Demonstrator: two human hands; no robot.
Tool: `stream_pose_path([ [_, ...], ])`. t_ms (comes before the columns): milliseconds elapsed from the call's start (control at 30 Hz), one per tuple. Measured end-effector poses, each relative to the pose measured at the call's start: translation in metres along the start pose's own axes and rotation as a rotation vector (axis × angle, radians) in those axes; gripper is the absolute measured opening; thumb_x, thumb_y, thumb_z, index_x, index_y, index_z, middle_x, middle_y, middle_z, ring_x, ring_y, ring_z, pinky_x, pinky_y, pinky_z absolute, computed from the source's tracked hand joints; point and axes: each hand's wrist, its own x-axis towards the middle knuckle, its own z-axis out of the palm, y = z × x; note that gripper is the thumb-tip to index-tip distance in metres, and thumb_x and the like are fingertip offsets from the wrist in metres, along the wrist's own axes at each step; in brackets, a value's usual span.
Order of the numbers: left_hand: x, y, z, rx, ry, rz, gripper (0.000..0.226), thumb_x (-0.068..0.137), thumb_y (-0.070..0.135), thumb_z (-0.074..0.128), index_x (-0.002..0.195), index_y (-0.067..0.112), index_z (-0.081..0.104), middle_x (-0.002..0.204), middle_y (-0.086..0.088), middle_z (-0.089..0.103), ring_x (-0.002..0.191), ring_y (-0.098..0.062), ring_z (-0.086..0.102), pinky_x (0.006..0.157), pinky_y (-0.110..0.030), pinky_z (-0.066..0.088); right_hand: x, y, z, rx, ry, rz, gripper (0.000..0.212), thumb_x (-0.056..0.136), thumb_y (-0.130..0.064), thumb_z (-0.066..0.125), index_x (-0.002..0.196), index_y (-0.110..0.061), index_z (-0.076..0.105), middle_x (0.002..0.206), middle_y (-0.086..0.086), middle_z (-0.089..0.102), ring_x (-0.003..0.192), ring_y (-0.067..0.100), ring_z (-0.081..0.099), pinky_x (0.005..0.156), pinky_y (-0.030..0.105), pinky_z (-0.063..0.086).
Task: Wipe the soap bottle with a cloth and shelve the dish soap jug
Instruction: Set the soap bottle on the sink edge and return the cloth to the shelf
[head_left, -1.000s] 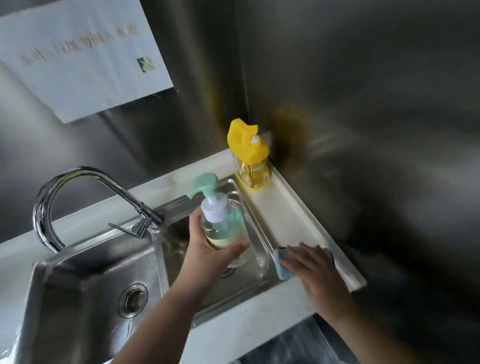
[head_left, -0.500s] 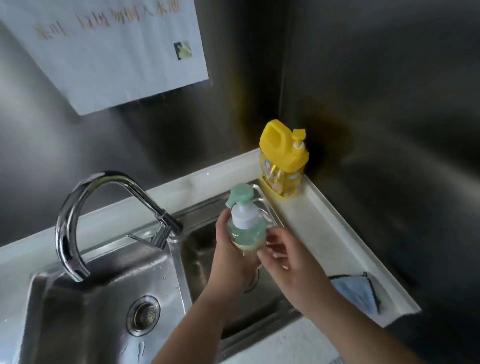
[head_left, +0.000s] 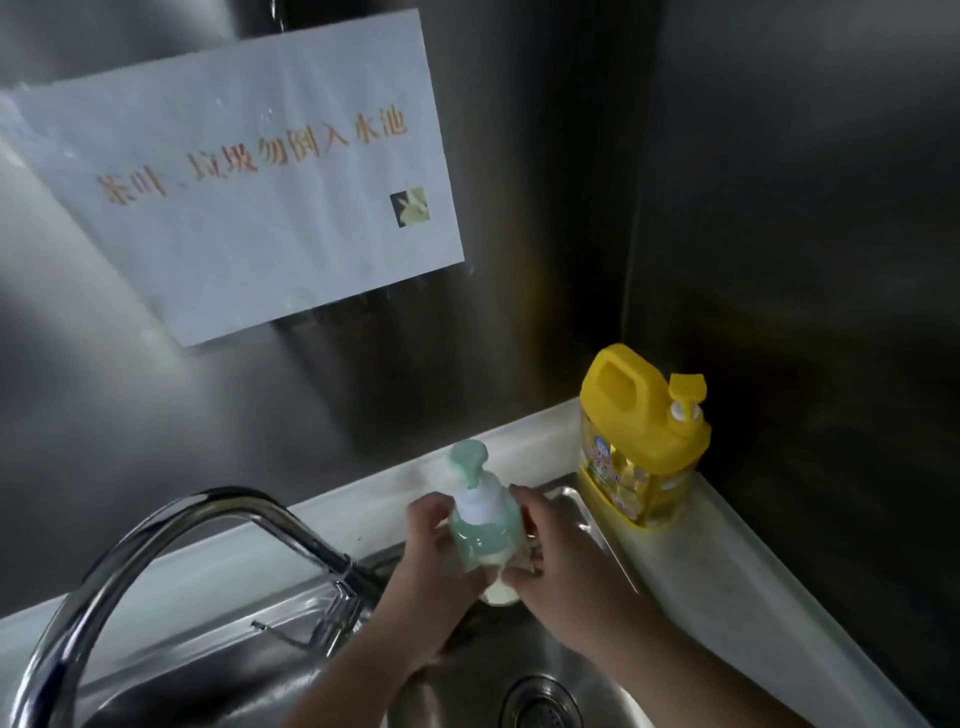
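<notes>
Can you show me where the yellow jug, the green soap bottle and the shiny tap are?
Yellow plastic dish soap jug (head_left: 641, 447): head view, on its body.
Green pump soap bottle (head_left: 483, 535): head view, on its body.
Curved chrome tap (head_left: 171, 525): head view, on its arch.

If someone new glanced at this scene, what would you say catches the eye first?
Probably the bright yellow dish soap jug, upright in the counter's back right corner. Next, the green pump soap bottle, held over the sink between the left hand and right hand. A white paper sign hangs on the steel wall.
</notes>
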Motion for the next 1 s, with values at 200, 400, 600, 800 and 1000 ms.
stream_pose_path([
  [200,0.058,-0.021,-0.003,0.064,0.081,0.036,0.080,0.075,0.008,0.082,0.126,0.046,0.032,0.126,0.011,0.058,0.114,0.001,0.059,0.091,-0.026,0.056,0.065,0.034,0.023,-0.053,0.063,-0.199,0.097,0.082,-0.022,0.073,0.147,-0.050,0.007,0.153,-0.011,0.039,0.135,0.013,0.046,0.106,0.040,0.047],
  [400,0.089,-0.056,0.002,0.055,0.143,0.055,0.081,0.074,0.013,0.083,0.108,0.071,0.039,0.111,0.043,0.058,0.112,0.005,0.059,0.095,-0.031,0.056,0.108,0.062,0.037,-0.110,0.070,-0.283,0.092,0.079,-0.027,0.075,0.144,-0.052,0.016,0.146,-0.016,0.047,0.128,0.012,0.055,0.098,0.043,0.053],
  [600,0.104,-0.072,0.006,0.048,0.175,0.084,0.071,0.079,0.017,0.080,0.124,0.054,0.039,0.120,0.031,0.056,0.114,0.007,0.056,0.084,-0.008,0.050,0.138,0.080,0.042,-0.112,0.006,-0.311,0.087,0.081,-0.022,0.074,0.144,-0.051,0.021,0.149,-0.014,0.046,0.133,0.011,0.050,0.102,0.043,0.050],
  [800,0.129,-0.092,0.003,0.113,0.233,0.106,0.070,0.077,0.016,0.082,0.130,0.041,0.042,0.120,0.026,0.061,0.118,0.008,0.055,0.088,-0.010,0.050,0.162,0.086,0.048,-0.092,-0.004,-0.309,0.086,0.082,-0.022,0.073,0.144,-0.052,0.022,0.150,-0.016,0.043,0.136,0.009,0.045,0.105,0.042,0.047],
  [1000,0.137,-0.100,0.007,0.170,0.228,0.112,0.075,0.077,0.026,0.081,0.135,0.047,0.038,0.126,0.025,0.059,0.121,0.001,0.055,0.093,-0.030,0.056,0.172,0.095,0.049,-0.056,-0.042,-0.270,0.085,0.084,-0.022,0.072,0.143,-0.055,0.020,0.149,-0.017,0.045,0.134,0.009,0.047,0.105,0.042,0.047],
])
